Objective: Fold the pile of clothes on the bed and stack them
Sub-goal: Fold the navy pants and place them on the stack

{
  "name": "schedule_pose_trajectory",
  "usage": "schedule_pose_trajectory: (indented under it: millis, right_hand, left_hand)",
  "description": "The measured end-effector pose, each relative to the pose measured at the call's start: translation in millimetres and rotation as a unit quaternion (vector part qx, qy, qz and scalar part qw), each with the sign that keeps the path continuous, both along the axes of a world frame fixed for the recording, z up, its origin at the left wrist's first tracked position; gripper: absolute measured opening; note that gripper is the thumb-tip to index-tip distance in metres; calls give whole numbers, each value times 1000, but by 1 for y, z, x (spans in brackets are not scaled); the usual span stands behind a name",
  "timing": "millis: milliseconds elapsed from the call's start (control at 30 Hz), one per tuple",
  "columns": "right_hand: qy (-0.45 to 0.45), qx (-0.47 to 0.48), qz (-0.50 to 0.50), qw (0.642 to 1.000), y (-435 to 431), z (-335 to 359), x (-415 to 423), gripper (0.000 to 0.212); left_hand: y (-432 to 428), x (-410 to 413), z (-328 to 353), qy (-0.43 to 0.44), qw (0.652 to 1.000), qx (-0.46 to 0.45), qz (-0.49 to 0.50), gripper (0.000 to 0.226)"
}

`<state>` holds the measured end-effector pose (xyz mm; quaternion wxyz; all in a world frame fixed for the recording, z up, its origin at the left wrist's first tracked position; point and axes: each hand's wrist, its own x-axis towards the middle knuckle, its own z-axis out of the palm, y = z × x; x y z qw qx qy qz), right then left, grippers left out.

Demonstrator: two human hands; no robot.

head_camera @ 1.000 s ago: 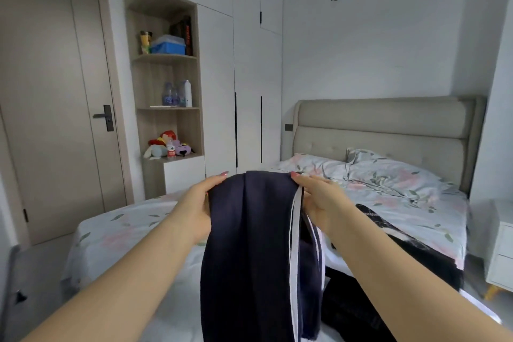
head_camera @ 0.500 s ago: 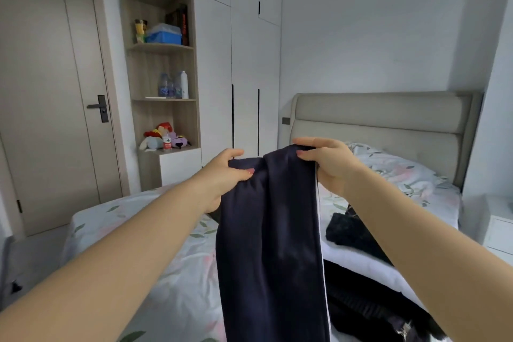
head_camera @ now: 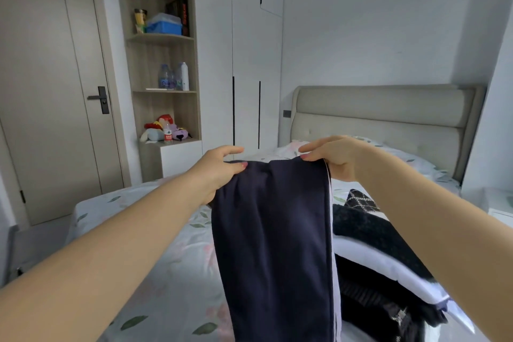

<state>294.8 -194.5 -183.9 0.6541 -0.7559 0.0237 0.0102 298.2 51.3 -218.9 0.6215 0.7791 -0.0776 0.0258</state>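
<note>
Each grip is clamped on cloth. The left hand pinches one top corner of the navy garment, thumb over the near face and fingers curled behind the edge. The right hand pinches the other corner the same way. Both arms reach out level, so the top edge runs nearly straight between the two hands, with a slight dip in the middle.

From there the navy garment hangs down in a long flat panel, held in the air over the bed, and its lower end runs out of view at the bottom. A thin white stripe follows its right edge.

Just to the right, lying on the floral sheet, is the pile of clothes, a dark and white heap partly hidden by the right forearm. A pillow lies at the padded headboard beyond.

Against the far wall stands a white wardrobe with open shelves beside it, holding a blue box, bottles and plush toys. A closed door is at the far left.
</note>
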Motion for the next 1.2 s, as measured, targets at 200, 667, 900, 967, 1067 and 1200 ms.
schedule_pose_trajectory:
  millis: [200,667,900,967,1067,1200]
  right_hand:
    - [31,-108,129,985,-5,-3,6,61]
    - [-249,-540,-86,799,40,10,101,21]
    - [-376,-517,-64,767,29,20,102,15]
    - [-320,-501,26,804,24,6,85,15]
    - [-190,-514,169,819,15,-23,55,14]
    - [-78,-506,305,803,14,-66,19,32]
  left_hand:
    - [8,12,-17,-58,996,25,-58,76]
    - [11,105,22,-283,887,321,175,16]
    - [36,101,46,-362,831,394,155,20]
    - [49,86,37,-270,879,392,25,24]
    - [62,53,12,-137,877,441,-135,26]
    - [72,17,-34,18,868,408,-284,27]
